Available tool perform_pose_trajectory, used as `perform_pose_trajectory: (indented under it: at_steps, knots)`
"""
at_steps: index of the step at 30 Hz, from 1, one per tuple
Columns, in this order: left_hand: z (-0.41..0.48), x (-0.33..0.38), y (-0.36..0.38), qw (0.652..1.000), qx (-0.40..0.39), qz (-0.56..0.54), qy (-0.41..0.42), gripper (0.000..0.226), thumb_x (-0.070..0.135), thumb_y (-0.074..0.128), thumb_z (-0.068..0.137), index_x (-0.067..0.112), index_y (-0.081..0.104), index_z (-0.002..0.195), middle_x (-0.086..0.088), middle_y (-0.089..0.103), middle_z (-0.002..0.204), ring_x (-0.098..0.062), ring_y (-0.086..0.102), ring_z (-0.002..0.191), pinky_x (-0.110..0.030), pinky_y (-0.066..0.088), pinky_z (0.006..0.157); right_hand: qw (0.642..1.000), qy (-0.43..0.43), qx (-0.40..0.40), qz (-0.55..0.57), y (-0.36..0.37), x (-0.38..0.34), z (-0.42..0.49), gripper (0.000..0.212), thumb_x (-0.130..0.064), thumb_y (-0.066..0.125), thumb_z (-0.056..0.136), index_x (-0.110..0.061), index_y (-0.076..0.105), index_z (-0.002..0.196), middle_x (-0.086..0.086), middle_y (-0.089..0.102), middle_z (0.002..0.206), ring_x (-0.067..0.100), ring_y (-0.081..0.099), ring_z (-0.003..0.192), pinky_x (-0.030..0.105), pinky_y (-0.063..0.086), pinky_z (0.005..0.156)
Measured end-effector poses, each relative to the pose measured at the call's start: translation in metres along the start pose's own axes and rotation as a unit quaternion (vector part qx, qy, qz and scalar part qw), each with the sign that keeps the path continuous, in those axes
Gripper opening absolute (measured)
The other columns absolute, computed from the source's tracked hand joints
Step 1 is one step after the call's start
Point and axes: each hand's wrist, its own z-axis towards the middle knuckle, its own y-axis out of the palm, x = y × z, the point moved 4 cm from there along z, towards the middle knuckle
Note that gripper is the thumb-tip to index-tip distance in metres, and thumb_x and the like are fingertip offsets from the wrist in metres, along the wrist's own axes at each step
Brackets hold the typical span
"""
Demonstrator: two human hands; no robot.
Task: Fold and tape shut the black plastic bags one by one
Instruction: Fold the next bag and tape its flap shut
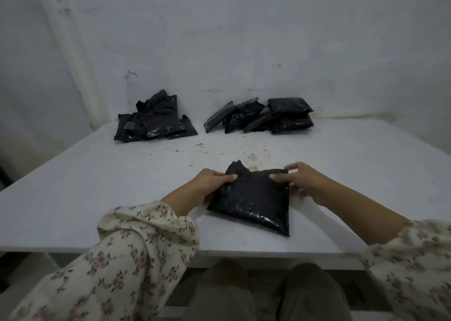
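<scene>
We see one black plastic bag (253, 198) flat on the white table (97, 174), near the front edge, roughly centred in front of the person and turned a bit clockwise. It is filled and lumpy. Its far end is crumpled and sticks up in a small peak, not folded down. The left hand (214, 181) grips the far-left corner, thumb on top of the plastic, fingers curled round the edge. The right hand (300, 179) pinches the far-right corner, thumb on top, the other fingers behind the edge; it is slightly blurred, so we can't tell the finger detail. The hands are apart, one on each corner, with the bag's width between them. We can't make out any tape on this bag. At the far side of the table, against the wall (244, 40), there are two heaps of black bags: the left pile (153, 120) is loose, with open tops sticking up, and the right pile (261, 116) has flatter packets leaning and stacked on each other. The piles are near each other but apart. There are brownish stains on the tabletop between the piles and the held bag. Floral sleeves (136, 247) cover both forearms, and knees (268, 291) show under the table edge.
</scene>
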Motion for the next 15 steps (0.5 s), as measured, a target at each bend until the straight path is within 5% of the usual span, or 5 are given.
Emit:
perform_pose_trajectory:
  at_steps: [5, 11, 15]
  knots:
    - [0.000, 0.004, 0.009, 1.000, -0.002, 0.012, 0.007, 0.011, 0.016, 0.070, 0.087, 0.005, 0.068, 0.089, -0.002, 0.062, 0.063, -0.010, 0.058, 0.055, -0.010, 0.040, 0.037, 0.998, -0.002, -0.021, 0.062, 0.013, 0.001, -0.006, 0.045, 0.009, 0.074, 0.073, -0.001, 0.058, 0.114, 0.014, 0.065, 0.086, 0.019, 0.060, 0.069, 0.020, 0.042, 0.045]
    - [0.011, -0.004, 0.016, 0.992, 0.030, -0.114, 0.048, 0.025, 0.007, 0.072, 0.084, 0.001, 0.063, 0.106, -0.017, 0.068, 0.096, -0.022, 0.066, 0.076, -0.025, 0.058, 0.066, 0.978, -0.061, 0.022, 0.200, 0.012, -0.001, -0.001, 0.028, 0.005, 0.074, 0.076, -0.001, 0.065, 0.101, 0.011, 0.067, 0.083, 0.016, 0.065, 0.069, 0.016, 0.049, 0.052]
    - [0.020, -0.009, 0.023, 0.988, 0.063, -0.118, 0.082, 0.030, 0.012, 0.077, 0.080, 0.006, 0.064, 0.106, -0.014, 0.070, 0.099, -0.025, 0.068, 0.084, -0.031, 0.057, 0.074, 0.983, -0.108, 0.046, 0.145, 0.012, 0.007, 0.005, 0.020, 0.004, 0.076, 0.074, -0.005, 0.069, 0.090, 0.007, 0.068, 0.078, 0.020, 0.066, 0.073, 0.015, 0.052, 0.056]
